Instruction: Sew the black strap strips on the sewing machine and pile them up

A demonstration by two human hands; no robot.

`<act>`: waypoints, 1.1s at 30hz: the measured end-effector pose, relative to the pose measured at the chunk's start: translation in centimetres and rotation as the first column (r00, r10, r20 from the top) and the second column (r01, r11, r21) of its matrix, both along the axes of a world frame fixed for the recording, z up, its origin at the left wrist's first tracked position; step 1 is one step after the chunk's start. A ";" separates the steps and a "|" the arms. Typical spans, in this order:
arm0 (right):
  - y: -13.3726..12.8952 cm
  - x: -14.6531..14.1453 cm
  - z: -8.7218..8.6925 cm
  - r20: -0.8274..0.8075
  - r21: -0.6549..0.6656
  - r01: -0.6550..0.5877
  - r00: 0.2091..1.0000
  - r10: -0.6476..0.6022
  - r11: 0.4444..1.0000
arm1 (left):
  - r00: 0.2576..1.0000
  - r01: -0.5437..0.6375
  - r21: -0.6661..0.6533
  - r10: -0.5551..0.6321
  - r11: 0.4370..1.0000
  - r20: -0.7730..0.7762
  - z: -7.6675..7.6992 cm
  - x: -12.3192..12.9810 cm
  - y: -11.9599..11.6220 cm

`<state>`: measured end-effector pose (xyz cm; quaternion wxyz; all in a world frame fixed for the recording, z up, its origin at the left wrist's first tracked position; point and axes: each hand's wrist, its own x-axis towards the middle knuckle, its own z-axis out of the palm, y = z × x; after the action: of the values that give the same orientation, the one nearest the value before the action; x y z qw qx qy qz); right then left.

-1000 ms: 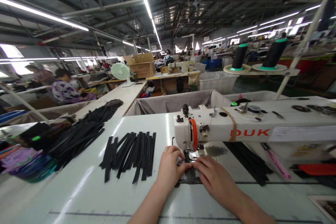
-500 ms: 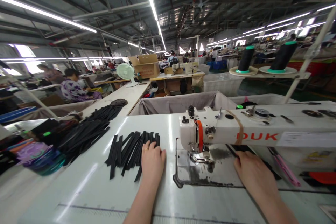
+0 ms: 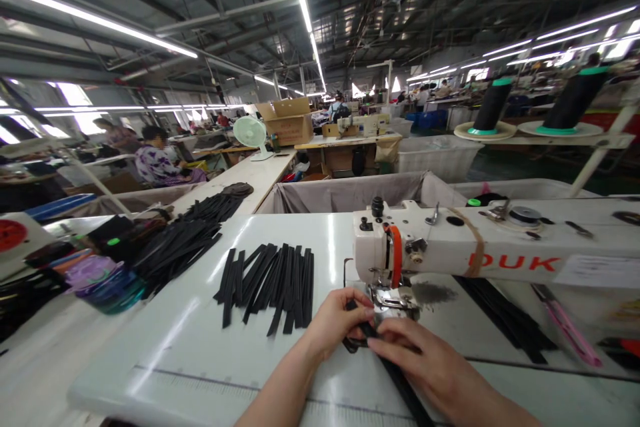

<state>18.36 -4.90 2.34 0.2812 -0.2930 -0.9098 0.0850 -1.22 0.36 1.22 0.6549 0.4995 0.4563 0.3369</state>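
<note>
A black strip (image 3: 400, 383) is pinched between both my hands in front of the sewing machine's needle area (image 3: 393, 297). Its upper end is in the fingers of my left hand (image 3: 343, 320); my right hand (image 3: 417, 350) grips it slightly lower, and the rest hangs toward the table's front edge. Left of my hands, several black strips (image 3: 270, 283) lie side by side on the pale table (image 3: 200, 353). More black strips (image 3: 505, 320) lie under the arm of the white machine (image 3: 440, 253).
Pink-handled snips (image 3: 567, 327) lie at the right. A larger heap of black strips (image 3: 185, 243) and a purple and blue basket (image 3: 103, 283) are at the left. Two black thread cones (image 3: 493, 107) stand behind the machine. A seated person (image 3: 160, 160) is at the far left.
My left hand has left the strips on the table and moved right. My right hand has come left from under the machine arm. Both now hold one strip near the needle.
</note>
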 end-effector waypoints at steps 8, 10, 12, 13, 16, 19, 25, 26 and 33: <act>0.8 -1.2 -2.9 0.202 0.378 0.119 0.957 -0.207 0.918 | 0.746 0.052 0.668 0.415 0.742 -0.520 -0.9 0.5 -0.5; 1.0 -1.4 -3.4 0.202 0.366 0.155 0.949 -0.241 0.918 | 0.692 0.191 0.665 0.382 0.722 -0.613 -0.7 0.4 -0.8; 1.2 -1.5 -3.6 0.202 0.376 0.149 0.950 -0.238 0.915 | 0.690 0.266 0.655 0.334 0.708 -0.642 -0.6 0.4 -1.0; 1.2 -1.4 -3.6 0.203 0.389 0.138 0.952 -0.230 0.911 | 0.695 0.282 0.656 0.322 0.700 -0.643 -0.6 0.5 -1.0; 1.0 -1.4 -3.8 0.209 0.433 0.107 0.954 -0.215 0.895 | 0.701 0.289 0.662 0.319 0.691 -0.638 -0.9 0.9 -0.9; 1.0 -1.4 -3.9 0.208 0.441 0.136 0.946 -0.249 0.887 | 0.706 0.274 0.679 0.337 0.681 -0.622 -1.2 1.1 -0.6; 1.3 -1.6 -4.1 0.204 0.418 0.169 0.940 -0.273 0.893 | 0.752 0.240 0.718 0.343 0.654 -0.563 -1.7 1.0 -0.1; 1.3 -1.5 -4.1 0.203 0.420 0.167 0.941 -0.272 0.892 | 0.753 0.243 0.719 0.340 0.651 -0.563 -1.7 1.0 -0.1; 1.3 -1.4 -4.1 0.188 0.423 0.158 0.948 -0.257 0.892 | 0.736 0.284 0.722 0.339 0.630 -0.586 -1.8 1.0 0.2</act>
<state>16.95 -3.56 -1.74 0.2312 -0.3329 -0.8981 -0.1708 -0.25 0.59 -0.62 0.1557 0.8089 0.4784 0.3041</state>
